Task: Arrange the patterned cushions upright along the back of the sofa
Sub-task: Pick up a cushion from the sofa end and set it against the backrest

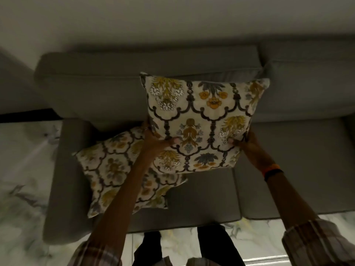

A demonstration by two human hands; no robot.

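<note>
The room is dim. A grey sofa (288, 179) with thick seat and back pads stands against a plain pale wall (172, 20). Below it lies a glossy white marble floor (23, 169) with grey and yellowish veins, catching some light.

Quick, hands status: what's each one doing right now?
Left hand: closed on the left edge of the raised cushion, thumb in front.
Right hand: closed on the same cushion's right edge.
</note>
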